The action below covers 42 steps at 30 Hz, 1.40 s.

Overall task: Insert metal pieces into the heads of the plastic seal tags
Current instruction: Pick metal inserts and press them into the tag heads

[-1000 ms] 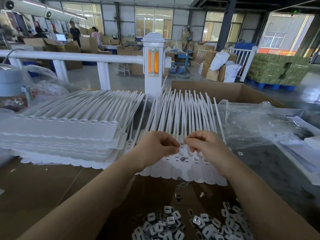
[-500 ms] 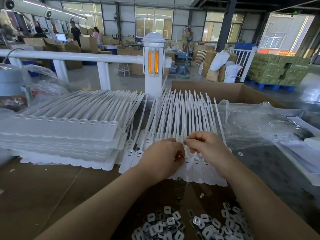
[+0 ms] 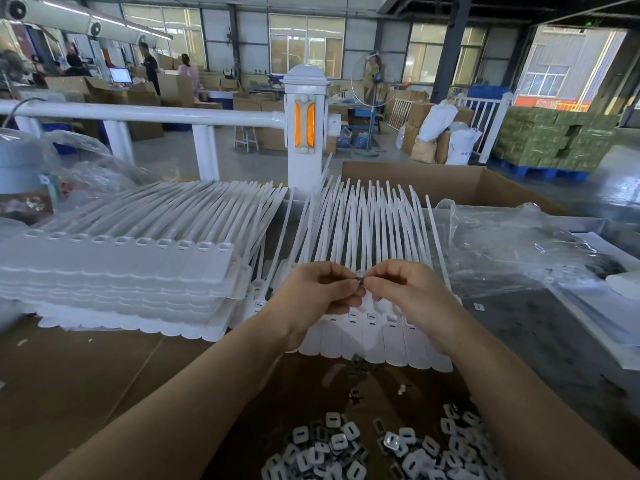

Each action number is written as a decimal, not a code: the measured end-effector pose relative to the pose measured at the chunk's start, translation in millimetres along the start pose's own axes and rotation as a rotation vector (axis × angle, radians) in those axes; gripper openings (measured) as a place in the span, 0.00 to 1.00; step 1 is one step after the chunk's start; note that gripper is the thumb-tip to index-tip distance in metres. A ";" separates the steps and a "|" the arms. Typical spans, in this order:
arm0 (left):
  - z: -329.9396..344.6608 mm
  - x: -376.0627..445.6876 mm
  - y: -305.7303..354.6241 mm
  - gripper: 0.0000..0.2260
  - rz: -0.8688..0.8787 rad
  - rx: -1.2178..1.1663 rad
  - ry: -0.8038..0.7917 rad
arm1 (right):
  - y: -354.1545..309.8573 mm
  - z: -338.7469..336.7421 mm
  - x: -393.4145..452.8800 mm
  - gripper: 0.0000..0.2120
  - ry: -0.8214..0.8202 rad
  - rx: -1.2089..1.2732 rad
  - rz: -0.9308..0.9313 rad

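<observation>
A sheet of joined white plastic seal tags (image 3: 374, 337) lies in front of me, heads near, tails fanning away. My left hand (image 3: 315, 296) and my right hand (image 3: 405, 292) meet just above the tag heads. Between their fingertips sits a small dark metal piece (image 3: 360, 280), pinched from both sides. A heap of silvery metal pieces (image 3: 381, 448) lies on the brown cardboard close to me. A few dark loose pieces (image 3: 360, 363) lie by the sheet's near edge.
A tall stack of white tag sheets (image 3: 121, 271) sits to the left. Crumpled clear plastic (image 3: 512, 251) and an open cardboard box (image 3: 450, 185) are at right and behind. A white railing post (image 3: 304, 133) stands beyond; people work far back.
Both hands lifted slightly off the tag heads and drew together; the metal piece now shows between the fingertips. The left hand, which had reached right over the heads, has pulled back.
</observation>
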<state>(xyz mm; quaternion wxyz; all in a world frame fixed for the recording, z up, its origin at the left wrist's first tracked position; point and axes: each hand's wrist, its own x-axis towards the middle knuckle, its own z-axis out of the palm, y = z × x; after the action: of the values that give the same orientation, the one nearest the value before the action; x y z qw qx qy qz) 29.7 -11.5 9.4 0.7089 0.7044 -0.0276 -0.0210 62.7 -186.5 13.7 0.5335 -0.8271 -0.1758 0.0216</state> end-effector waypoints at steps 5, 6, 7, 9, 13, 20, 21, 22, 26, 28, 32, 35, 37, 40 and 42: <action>-0.9 0.2 0.9 0.04 -0.037 0.020 -0.016 | -2.0 1.5 -0.4 0.04 -0.017 -0.001 0.008; -0.6 0.8 0.7 0.03 -0.031 0.078 0.001 | -2.4 1.8 -0.3 0.05 -0.018 -0.002 0.015; -0.7 1.6 -0.1 0.03 -0.006 0.194 0.036 | -2.5 1.8 -0.2 0.05 -0.016 0.003 0.022; -2.6 4.2 -3.7 0.04 0.092 0.521 0.105 | -2.4 1.1 0.2 0.05 -0.004 0.044 0.039; -10.8 6.1 -17.5 0.11 0.139 1.067 0.080 | -1.7 0.5 0.1 0.05 -0.002 0.068 0.058; -13.8 9.7 -25.3 0.12 0.173 1.313 0.176 | 1.1 -2.1 1.9 0.05 0.041 -0.079 0.107; -14.4 9.7 -25.6 0.12 0.169 1.326 0.179 | 1.3 -2.4 2.3 0.05 0.047 -0.096 0.114; -14.5 9.4 -25.7 0.11 0.163 1.333 0.182 | 1.6 -2.5 2.4 0.05 0.048 -0.115 0.120; -13.6 9.5 -26.8 0.10 0.158 1.347 0.196 | 3.3 -3.6 3.5 0.07 0.036 -0.243 0.147; -13.9 9.7 -27.3 0.10 0.158 1.341 0.203 | 4.1 -7.0 4.2 0.08 0.028 -0.293 0.184; -14.5 10.3 -29.6 0.11 0.169 1.336 0.213 | 4.5 -13.8 4.4 0.07 -0.007 -0.357 0.270; -13.1 9.8 -31.5 0.11 0.179 1.350 0.224 | 3.9 -14.5 4.3 0.09 -0.040 -0.428 0.289; -12.6 9.3 -32.6 0.11 0.186 1.359 0.229 | 3.0 -15.2 4.5 0.07 -0.050 -0.443 0.313; -11.8 9.0 -32.4 0.11 0.188 1.370 0.229 | 1.2 -17.1 4.8 0.07 -0.071 -0.448 0.344; -11.6 8.7 -32.7 0.12 0.194 1.382 0.230 | -0.2 -17.6 4.7 0.06 -0.088 -0.451 0.357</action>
<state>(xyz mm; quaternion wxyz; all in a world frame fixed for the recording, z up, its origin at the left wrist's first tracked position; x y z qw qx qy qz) 39.5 -0.7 -23.2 0.0966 0.9853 -0.0222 0.1392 70.9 -200.3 22.2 0.3158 -0.9409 -0.0507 0.1113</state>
